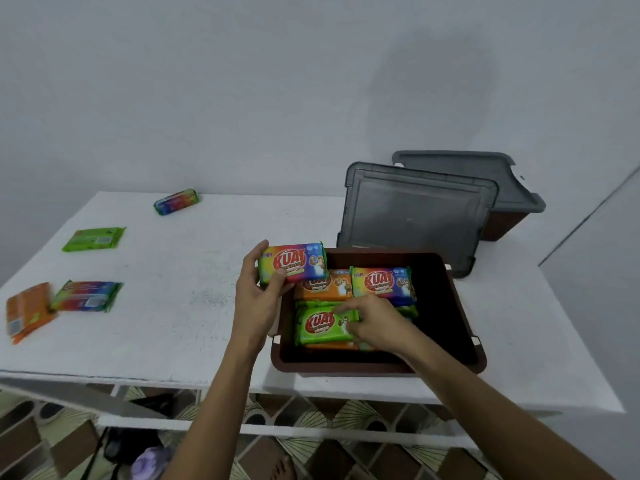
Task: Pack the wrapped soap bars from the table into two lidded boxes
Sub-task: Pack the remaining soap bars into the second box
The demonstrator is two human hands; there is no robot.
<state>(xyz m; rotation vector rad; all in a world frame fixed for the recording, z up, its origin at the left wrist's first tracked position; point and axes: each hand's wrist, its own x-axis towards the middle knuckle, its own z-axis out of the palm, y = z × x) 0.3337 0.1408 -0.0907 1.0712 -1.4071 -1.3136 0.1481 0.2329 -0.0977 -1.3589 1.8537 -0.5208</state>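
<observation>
Left hand [256, 299] grips rainbow-wrapped rectangular soap bar [294, 263], red "KUAT" lettering, mid-frame over open brown plastic box [464, 327]. Right hand [374, 320] pinches green-wrapped soap bar [318, 325] inside the box; bars beneath mostly covered.

Open brown box [346, 368] part-filled with soap bars [382, 284], four loose bars [93, 239] left, second box [502, 223] lidded behind
</observation>
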